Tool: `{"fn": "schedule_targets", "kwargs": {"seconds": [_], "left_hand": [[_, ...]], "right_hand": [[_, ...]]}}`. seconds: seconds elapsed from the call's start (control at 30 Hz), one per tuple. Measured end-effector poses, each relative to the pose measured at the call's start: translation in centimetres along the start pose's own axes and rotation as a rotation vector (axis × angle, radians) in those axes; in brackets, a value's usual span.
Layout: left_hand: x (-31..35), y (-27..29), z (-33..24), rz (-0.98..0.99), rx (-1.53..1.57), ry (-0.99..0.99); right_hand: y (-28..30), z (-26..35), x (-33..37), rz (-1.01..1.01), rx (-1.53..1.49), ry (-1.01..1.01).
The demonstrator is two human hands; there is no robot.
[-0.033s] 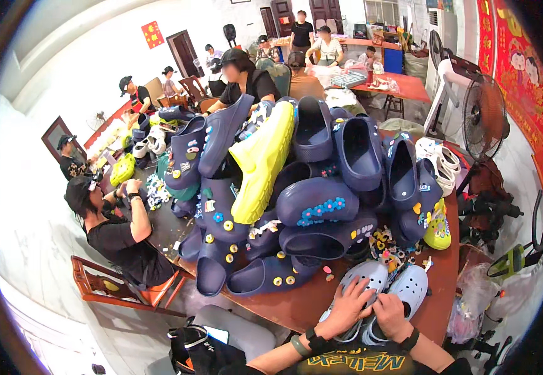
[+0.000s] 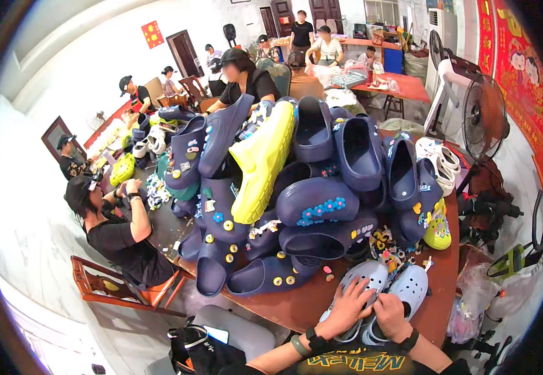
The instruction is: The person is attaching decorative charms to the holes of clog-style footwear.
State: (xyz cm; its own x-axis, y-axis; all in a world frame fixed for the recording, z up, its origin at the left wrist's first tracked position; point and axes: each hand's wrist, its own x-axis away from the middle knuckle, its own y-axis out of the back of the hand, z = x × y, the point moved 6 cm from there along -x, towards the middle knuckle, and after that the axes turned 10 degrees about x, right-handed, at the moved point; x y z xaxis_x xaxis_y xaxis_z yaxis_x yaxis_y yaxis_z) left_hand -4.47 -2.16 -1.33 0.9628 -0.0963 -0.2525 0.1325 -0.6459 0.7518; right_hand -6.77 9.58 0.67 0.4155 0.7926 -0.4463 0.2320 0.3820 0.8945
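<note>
Two light-blue clogs lie side by side at the near edge of the table, toes pointing away from me. My left hand [image 2: 348,307] is curved over the upper of the left clog [image 2: 370,272], fingers spread and bent against it. Close beside it, my right hand [image 2: 390,317] has its fingers drawn together at the inner side of the right clog [image 2: 411,289]. Its fingertips almost meet those of my left hand; whatever they pinch is too small or hidden to make out. Small colourful shoe charms [image 2: 385,244] lie in a heap just beyond the toes.
A high pile of navy clogs [image 2: 318,201] with one yellow-green clog [image 2: 263,164] covers the table [image 2: 441,275] ahead and left. White clogs [image 2: 437,164] sit at the right. A standing fan [image 2: 484,117] is beyond. A co-worker [image 2: 116,234] sits at the left; several others work farther back.
</note>
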Motion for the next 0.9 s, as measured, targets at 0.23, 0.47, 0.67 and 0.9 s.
{"fn": "schedule_targets", "kwargs": {"seconds": [0.23, 0.47, 0.67, 0.9], "left_hand": [[-0.3, -0.1, 0.1, -0.037, 0.022, -0.014], [0.2, 1.0, 1.2, -0.035, 0.046, 0.038], [0.0, 0.3, 0.1, 0.021, 0.055, -0.019], [-0.1, 0.4, 0.3, -0.012, 0.06, -0.023]], "right_hand": [[0.4, -1.0, -0.3, -0.023, -0.023, -0.032], [0.9, -0.2, -4.2, 0.329, 0.236, 0.186], [-0.3, -1.2, -3.0, 0.403, 0.122, 0.269], [-0.2, -1.8, -3.6, 0.475, -0.108, 0.208]]}}
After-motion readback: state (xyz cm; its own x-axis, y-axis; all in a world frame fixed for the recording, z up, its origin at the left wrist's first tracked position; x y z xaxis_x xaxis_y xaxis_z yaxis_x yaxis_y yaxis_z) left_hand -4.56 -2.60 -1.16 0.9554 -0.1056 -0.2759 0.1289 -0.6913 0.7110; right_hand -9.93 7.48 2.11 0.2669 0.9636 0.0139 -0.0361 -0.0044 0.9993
